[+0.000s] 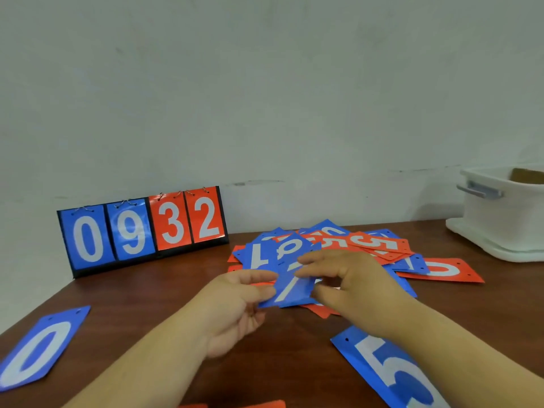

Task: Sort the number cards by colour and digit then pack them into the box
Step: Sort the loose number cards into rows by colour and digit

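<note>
A heap of blue and red number cards lies on the brown table. My left hand pinches the near edge of a blue card showing 7, held just above the heap. My right hand pinches the same card from the right, thumb and fingers curled on it. A blue 0 card lies alone at the near left. Partly under my right forearm, at the near right, lies a blue 5 card. A white box stands at the far right.
A flip scoreboard reading 0 9 3 2 stands against the wall at the back left. A red card edge shows at the bottom of the frame. A red card lies at the heap's right.
</note>
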Motion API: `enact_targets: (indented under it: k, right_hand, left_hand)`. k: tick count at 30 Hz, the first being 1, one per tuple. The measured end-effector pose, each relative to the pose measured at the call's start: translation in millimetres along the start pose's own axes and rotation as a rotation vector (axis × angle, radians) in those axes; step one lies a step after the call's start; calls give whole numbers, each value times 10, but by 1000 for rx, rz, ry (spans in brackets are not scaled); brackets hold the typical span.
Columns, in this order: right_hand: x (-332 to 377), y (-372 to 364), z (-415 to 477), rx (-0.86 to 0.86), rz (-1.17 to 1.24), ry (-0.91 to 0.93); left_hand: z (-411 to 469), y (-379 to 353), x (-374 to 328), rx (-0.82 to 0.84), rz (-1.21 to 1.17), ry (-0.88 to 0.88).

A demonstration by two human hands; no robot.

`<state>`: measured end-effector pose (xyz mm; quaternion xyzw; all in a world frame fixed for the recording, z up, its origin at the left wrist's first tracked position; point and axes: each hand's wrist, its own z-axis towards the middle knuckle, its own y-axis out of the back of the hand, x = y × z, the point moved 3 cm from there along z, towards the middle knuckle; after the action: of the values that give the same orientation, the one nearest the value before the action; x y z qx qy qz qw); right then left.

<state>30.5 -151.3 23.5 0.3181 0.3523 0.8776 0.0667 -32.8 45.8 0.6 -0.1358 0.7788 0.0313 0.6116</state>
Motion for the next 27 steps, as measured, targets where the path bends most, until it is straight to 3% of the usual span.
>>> enact_targets:
  k: [3,9,16,27]
  right_hand:
    - [-166,2,-8,52,-84,-114]
    - [-550,-101,-44,449,-365,-429]
    - [-468,-68,30,429,-426,-410]
    - [-492,-20,46,409,-235,-506]
  left_hand:
    - [-1,214,32,-99,69,-58]
    - [44,555,126,-271,202,-136]
    - [-64,481,51,-318,350,-276]
    - [-170,408,7,-330,336,-282]
